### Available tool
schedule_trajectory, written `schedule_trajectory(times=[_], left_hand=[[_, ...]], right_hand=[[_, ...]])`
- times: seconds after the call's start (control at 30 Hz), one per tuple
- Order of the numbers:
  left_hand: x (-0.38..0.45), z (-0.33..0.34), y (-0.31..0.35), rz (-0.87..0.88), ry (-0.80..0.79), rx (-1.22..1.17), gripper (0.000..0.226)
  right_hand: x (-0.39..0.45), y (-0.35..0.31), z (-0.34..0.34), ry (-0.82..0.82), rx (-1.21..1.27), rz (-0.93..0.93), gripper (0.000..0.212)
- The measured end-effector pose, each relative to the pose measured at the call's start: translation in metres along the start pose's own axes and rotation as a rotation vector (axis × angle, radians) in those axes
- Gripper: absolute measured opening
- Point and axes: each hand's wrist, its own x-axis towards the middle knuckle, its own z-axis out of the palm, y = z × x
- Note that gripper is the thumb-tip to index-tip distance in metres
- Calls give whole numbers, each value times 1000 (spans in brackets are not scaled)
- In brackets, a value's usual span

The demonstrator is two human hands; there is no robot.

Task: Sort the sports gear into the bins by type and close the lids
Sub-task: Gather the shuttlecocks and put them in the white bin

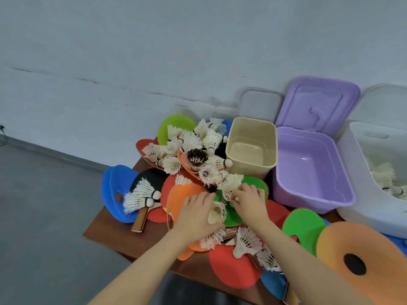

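Orange foam disc with a dark hole (352,258) sits at 5 o'clock. Both hands, left (196,214) and right (248,203), pinch white feather shuttlecocks (217,211) mid-tabletop (103,230); crushed feathers are the risk. White plastic bin (361,194) waits at 3 o'clock.

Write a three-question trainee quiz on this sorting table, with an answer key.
1. True or false: the purple bin has its lid shut.
2. Which bin already holds shuttlecocks? A) beige bin B) purple bin C) white bin
3. Fill in: the one dark-feathered shuttlecock lies ____ the beige bin, as the camera sees it.

Key
1. False. The lid stands open behind it.
2. C. White shuttlecocks show inside; the other two look empty.
3. Left of. Both the left hand and right hand are nearer the camera, on white shuttlecocks in the pile.
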Motion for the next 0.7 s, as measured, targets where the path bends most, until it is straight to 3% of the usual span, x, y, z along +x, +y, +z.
schedule_trajectory(times=[0.17,0.33,0.53,0.7], left_hand=[[5,7,5,1,36,-13,81],[11,8,4,32,122,-116,61],[28,-15,2,183,368,-268,50],[57,-40,26,279,449,-330,48]], right_hand=[[-6,12,-15,281,201,102,3],[-7,26,-32,340,307,110,2],[-2,43,-47,382,408,81,5],[3,68,-72,485,445,23,6]])
